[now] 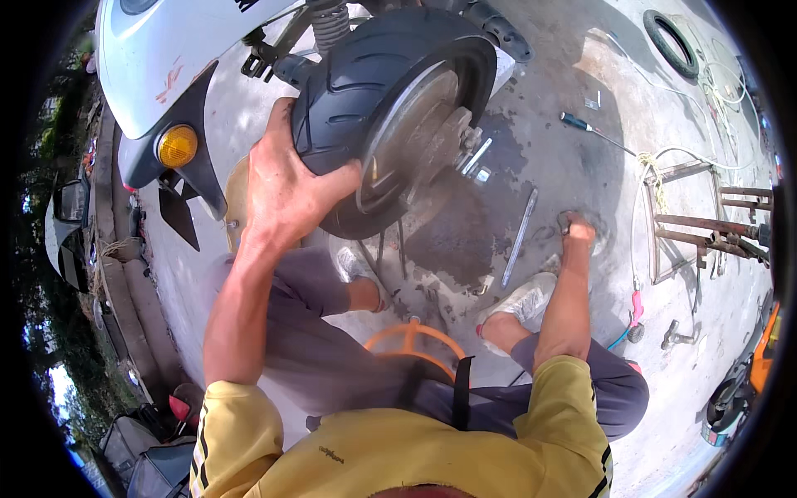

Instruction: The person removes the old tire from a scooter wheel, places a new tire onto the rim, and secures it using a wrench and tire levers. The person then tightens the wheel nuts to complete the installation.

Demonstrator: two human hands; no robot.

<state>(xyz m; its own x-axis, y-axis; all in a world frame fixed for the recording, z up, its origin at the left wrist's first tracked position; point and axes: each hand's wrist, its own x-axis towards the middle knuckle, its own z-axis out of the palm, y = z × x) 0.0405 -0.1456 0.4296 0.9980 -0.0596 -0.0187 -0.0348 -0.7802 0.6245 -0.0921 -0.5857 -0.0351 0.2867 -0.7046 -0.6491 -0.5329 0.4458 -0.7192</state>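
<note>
A scooter's wheel (365, 91) with a black treaded tyre stands upright in front of me. My left hand (290, 178) grips the tyre's near side, thumb and fingers spread around the tread. The metal hub and an axle nut and bolt (475, 162) face right. Low over the concrete floor, my right hand (579, 230) has its fingers curled downward; whatever they hold, if anything, is hidden. Left of that hand lies a long flat metal bar (520, 236). The scooter's white body (166, 58) with an orange turn signal (177, 146) fills the upper left.
A long screwdriver (577, 122) lies beyond my right hand. At the right are a rusty metal frame (706, 224), a pale hose (681, 151), a pink-handled air tool (637, 307) and a hammer (679, 334). A loose tyre (671, 44) lies farther off. An orange stool (413, 332) is between my legs.
</note>
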